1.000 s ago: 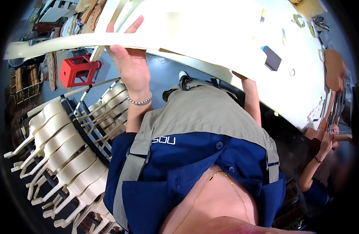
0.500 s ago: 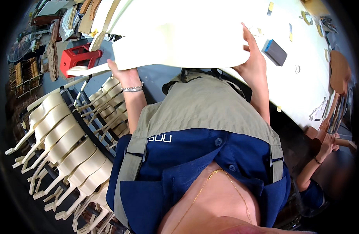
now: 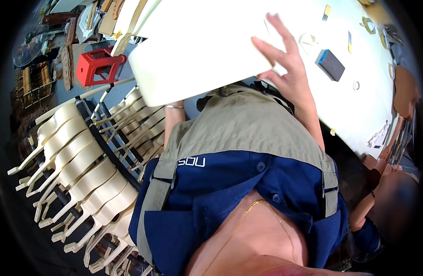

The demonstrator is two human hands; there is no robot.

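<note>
A cream-white guitar (image 3: 188, 64), its face overexposed, is held tilted in front of my waist at the table's near edge. Its neck is hidden in this view. My left hand (image 3: 175, 111) goes under the lower left part of the guitar. Only the wrist with a bracelet shows; the fingers are hidden behind the body, which that hand appears to support. At the guitar's right end is my right hand (image 3: 287, 62), its fingers spread apart and slightly blurred. Its fingertips are beside the edge, and whether they touch it is hard to see.
The white table (image 3: 358, 106) carries a dark sanding block (image 3: 330, 65), tape rolls (image 3: 369, 25) and small strips. Several cream guitars (image 3: 78, 156) hang on a rack at my left. A red stool (image 3: 99, 66) stands beyond it. Another person (image 3: 367, 216) works at the right.
The guitar has turned and tilted, its left end dropping nearer me and its neck passing out of sight. My left fingers are now covered. My right hand has shifted left and spread its fingers.
</note>
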